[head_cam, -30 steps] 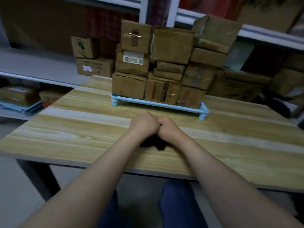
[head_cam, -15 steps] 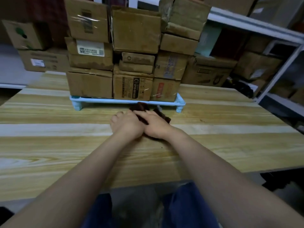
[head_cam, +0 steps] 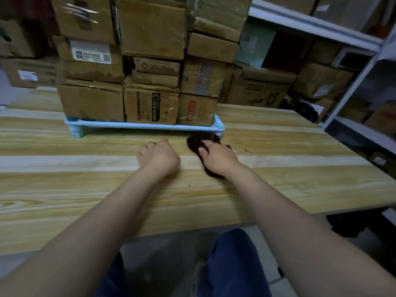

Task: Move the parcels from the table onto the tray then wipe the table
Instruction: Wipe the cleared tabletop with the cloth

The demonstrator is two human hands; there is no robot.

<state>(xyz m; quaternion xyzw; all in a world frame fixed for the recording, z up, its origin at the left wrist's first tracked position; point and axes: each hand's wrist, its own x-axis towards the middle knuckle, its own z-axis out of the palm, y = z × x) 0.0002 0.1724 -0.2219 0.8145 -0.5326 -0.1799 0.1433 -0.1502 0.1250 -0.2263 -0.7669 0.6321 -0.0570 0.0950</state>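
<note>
Already the parcels [head_cam: 150,108] stand stacked on the light blue tray [head_cam: 145,126] at twelve o'clock on the wooden table [head_cam: 278,185], so wiping looks like the step in hand. The right hand [head_cam: 220,159] grips a dark brown cloth [head_cam: 198,143], thumb and fingers bunched into it, and presses it on the tabletop just in front of the tray's right corner. The left hand [head_cam: 159,157] rests at nine o'clock of the right, fingers loosely curled, with nothing seen in it.

The main risk lies at twelve o'clock. The cloth is almost against the tray, and a hard forward stroke could shove it and rock the tall stack, whose upper boxes sit unevenly. A loosely bunched cloth may also skip parts of the surface.
</note>
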